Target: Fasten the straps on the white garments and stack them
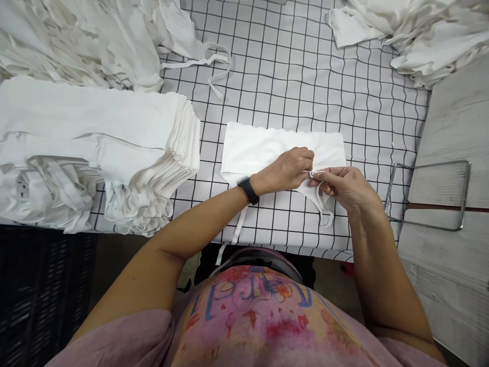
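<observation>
Hands pinch strap (320,199) of white cloth (267,145): left hand (288,168) and right hand (342,187) both clenched on it (gridded worktop (305,76)).

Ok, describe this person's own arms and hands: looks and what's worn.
Both arms are bare from the short mauve-pink fabric sleeves down. The left hand and right hand are ungloved. A black rectangular smartwatch on a black band circles the left wrist; the right wrist carries nothing. No markings show on either arm.

left hand (288,168), right hand (346,186), fingers pinched together
</observation>
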### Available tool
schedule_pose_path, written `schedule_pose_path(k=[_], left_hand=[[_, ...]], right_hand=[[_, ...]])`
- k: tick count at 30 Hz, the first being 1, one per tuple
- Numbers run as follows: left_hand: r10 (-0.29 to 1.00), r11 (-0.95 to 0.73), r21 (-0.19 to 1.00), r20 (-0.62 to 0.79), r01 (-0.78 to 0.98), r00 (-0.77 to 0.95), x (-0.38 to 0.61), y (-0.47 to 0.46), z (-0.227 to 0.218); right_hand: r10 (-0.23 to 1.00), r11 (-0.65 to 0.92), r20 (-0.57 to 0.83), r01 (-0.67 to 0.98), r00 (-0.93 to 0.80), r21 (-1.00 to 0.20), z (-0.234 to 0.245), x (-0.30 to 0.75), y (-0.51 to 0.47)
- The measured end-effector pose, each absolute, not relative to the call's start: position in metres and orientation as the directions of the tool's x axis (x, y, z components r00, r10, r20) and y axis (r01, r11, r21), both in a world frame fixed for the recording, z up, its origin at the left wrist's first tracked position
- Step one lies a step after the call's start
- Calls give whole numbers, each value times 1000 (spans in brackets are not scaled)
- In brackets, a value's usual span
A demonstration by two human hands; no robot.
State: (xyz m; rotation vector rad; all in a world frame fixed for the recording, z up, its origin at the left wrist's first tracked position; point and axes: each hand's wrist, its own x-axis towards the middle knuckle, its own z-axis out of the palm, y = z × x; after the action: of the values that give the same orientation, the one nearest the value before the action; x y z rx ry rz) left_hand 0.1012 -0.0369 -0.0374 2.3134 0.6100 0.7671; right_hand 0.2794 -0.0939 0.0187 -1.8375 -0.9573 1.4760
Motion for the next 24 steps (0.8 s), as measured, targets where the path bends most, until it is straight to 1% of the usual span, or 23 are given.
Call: schedule_pose_path(k=[9, 15, 24], left_hand=[[599, -697, 680, 380, 226, 705, 101, -37, -38], [589, -706, 672, 382, 224, 713, 101, -37, -37], [563, -741, 621, 365, 257, 741, 101, -38, -35]], right_hand=[[808, -588, -568, 183, 154, -788, 20, 277, -103], [804, -588, -563, 122, 192, -799, 21, 272, -104], [789, -600, -561, 115, 249, -792, 21, 269, -103]])
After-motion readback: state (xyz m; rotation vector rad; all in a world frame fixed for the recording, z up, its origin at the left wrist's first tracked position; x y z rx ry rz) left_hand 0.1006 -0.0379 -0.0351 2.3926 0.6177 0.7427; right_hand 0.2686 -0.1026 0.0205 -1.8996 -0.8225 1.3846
